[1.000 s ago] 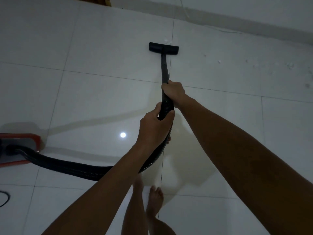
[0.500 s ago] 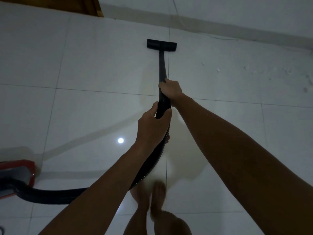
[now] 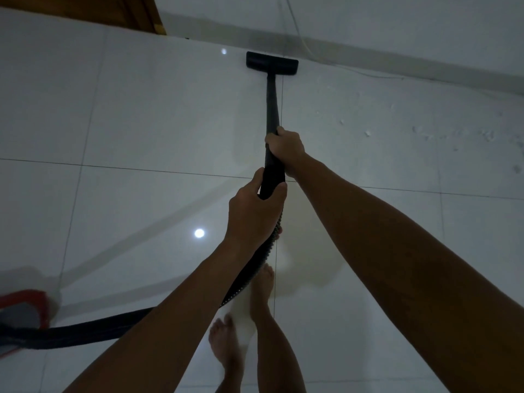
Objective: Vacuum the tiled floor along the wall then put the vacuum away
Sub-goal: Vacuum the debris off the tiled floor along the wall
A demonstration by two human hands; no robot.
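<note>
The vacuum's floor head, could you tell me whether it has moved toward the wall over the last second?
Yes. The floor head has gone forward: it was well short of the skirting board a second ago and now sits almost against it.

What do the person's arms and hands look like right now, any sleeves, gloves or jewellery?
Both forearms are bare as far as the frame shows, with no sleeve in view. The left hand and right hand wear no gloves, and no ring, watch or band is visible. The dim light hides finer detail.
</note>
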